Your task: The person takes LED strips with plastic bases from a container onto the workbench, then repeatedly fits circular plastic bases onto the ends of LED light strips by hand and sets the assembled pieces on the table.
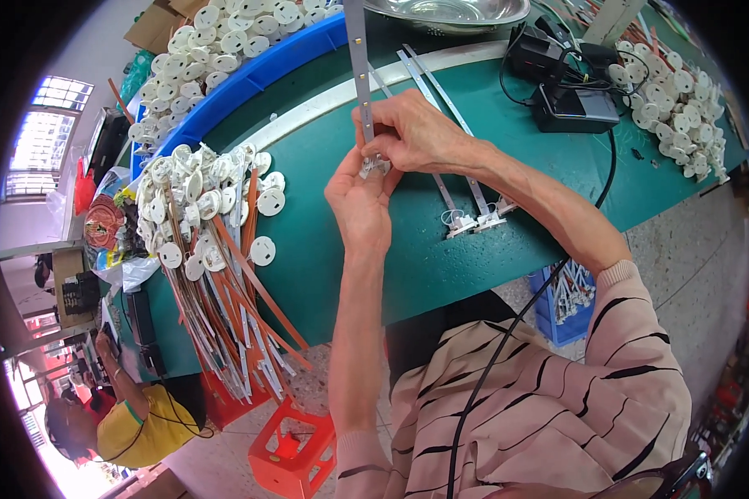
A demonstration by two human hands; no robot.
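Over the green table, a narrow metal LED strip (359,58) stands nearly upright, its lower end between my two hands. My right hand (412,129) is closed, thumb and fingers pinching the strip near that end. Just below, my left hand (362,200) closes around a small white plastic fitting (374,169) at the strip's foot; the fingers hide most of the fitting. To the right lie similar strips (458,116) with white end fittings (489,218). At left is a heap of strips with white discs (225,191), some strips orange-brown.
A blue-walled bin (250,71) holds many white discs. Black boxes with cables (574,108), a steel bowl (449,10) and a pile of white parts (674,108) stand beyond. A red stool (291,449) and blue crate (558,308) sit below; another person (154,424) works at left.
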